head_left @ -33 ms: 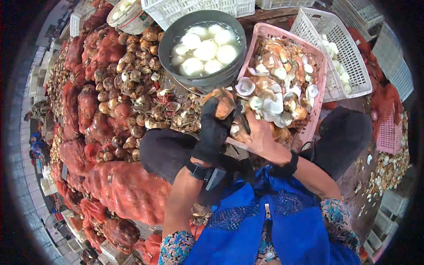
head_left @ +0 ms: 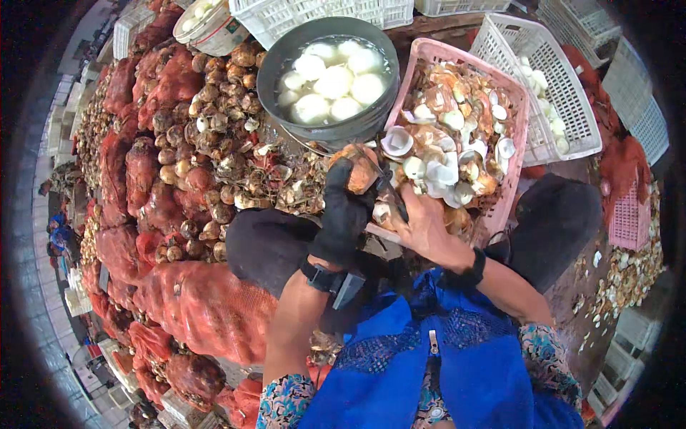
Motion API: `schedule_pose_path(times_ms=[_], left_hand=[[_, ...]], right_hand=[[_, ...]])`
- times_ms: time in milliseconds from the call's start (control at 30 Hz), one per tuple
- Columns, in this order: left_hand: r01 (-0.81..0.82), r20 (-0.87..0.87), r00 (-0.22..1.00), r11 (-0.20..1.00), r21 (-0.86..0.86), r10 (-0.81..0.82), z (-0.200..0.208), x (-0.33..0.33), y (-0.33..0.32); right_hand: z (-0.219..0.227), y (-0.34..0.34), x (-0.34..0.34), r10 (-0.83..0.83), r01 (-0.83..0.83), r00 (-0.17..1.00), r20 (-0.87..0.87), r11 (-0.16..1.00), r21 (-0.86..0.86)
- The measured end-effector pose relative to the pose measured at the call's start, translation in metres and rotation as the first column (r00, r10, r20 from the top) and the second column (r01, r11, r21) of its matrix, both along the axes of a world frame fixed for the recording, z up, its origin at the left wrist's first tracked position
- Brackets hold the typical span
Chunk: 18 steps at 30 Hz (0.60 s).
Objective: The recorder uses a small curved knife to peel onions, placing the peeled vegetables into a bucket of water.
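Observation:
In my black-gloved left hand [head_left: 341, 214] is a brown-skinned onion [head_left: 359, 171], gripped near the front edge of the peelings basket. My bare right hand [head_left: 429, 225] is closed around a dark knife [head_left: 391, 191], its blade close against the onion's right side; whether it cuts in is not clear. Beyond the onion stands a round grey pot [head_left: 275, 111] of water with several peeled white onions [head_left: 334, 82] in it. A pink plastic basket [head_left: 519, 136], heaped with onion skins and cut pieces [head_left: 443, 161], sits just right of the pot.
Unpeeled onions [head_left: 232, 93] lie piled at the left, with red mesh sacks [head_left: 207, 307] around them. A white crate [head_left: 575, 107] with peeled onions stands at the far right, a white bucket [head_left: 214, 36] at the far left. My bent knees [head_left: 561, 218] flank the work. Skins [head_left: 625, 286] litter the right floor.
My right hand and the knife have shifted very slightly toward me. My left hand and the onion stay almost in place.

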State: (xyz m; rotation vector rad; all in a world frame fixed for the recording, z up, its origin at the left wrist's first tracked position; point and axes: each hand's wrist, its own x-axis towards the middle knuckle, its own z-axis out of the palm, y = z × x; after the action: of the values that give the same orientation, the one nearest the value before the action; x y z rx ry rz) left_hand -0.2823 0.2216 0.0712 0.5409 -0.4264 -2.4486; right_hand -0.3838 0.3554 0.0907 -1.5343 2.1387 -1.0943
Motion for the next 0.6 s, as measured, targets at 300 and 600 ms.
schedule_pose_path(times_ms=[300,600], left_hand=[[-0.157,-0.017,0.987,0.981,0.114,0.16,0.002,0.0,-0.007],[-0.16,0.034,0.985,0.97,-0.182,0.169,-0.001,0.003,-0.005]], right_hand=[[0.033,0.049,-0.009,0.116,-0.116,0.993,0.01,0.977,0.179],[0.04,0.03,-0.018,0.027,-0.051,0.994,0.102,0.969,0.24]])
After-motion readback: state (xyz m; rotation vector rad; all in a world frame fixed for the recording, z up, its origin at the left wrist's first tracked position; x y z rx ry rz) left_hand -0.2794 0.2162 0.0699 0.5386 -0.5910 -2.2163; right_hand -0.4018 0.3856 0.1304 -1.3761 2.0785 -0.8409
